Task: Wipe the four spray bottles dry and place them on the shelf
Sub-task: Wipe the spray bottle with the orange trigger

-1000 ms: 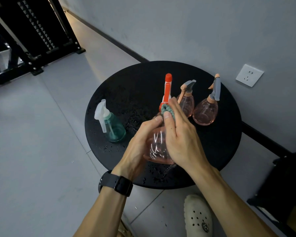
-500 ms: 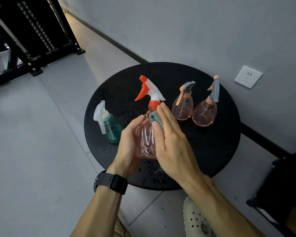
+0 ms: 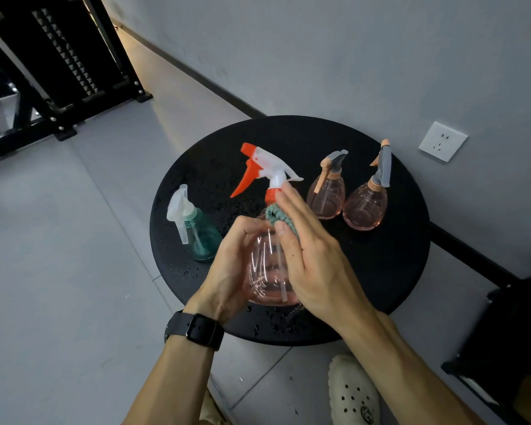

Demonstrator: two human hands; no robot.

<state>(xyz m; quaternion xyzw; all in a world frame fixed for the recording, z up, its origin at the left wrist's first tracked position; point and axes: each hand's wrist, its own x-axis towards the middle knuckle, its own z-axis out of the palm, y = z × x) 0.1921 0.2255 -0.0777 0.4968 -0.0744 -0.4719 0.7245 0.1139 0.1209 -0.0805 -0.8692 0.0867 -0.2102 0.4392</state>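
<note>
Above the round black table (image 3: 390,271) I hold a clear pink spray bottle (image 3: 265,268) with a white and orange trigger head. My left hand (image 3: 227,265) grips its body from the left. My right hand (image 3: 313,256) presses a teal cloth (image 3: 281,217) against the bottle's shoulder with straight fingers. On the table stand a teal bottle (image 3: 201,237) with a white head at the left, and two small pink bottles, one (image 3: 325,199) behind my right hand and another (image 3: 365,207) further right.
Water drops dot the table top near its front and left edges. A grey wall with a white socket (image 3: 442,142) runs behind the table. A black rack (image 3: 65,56) stands at the far left, and dark furniture (image 3: 509,338) at the right. A white clog (image 3: 354,391) shows on the floor.
The held bottle has turned, so its trigger head now points left instead of facing me edge-on. My right hand with the cloth has slid up and down over the bottle's shoulder.
</note>
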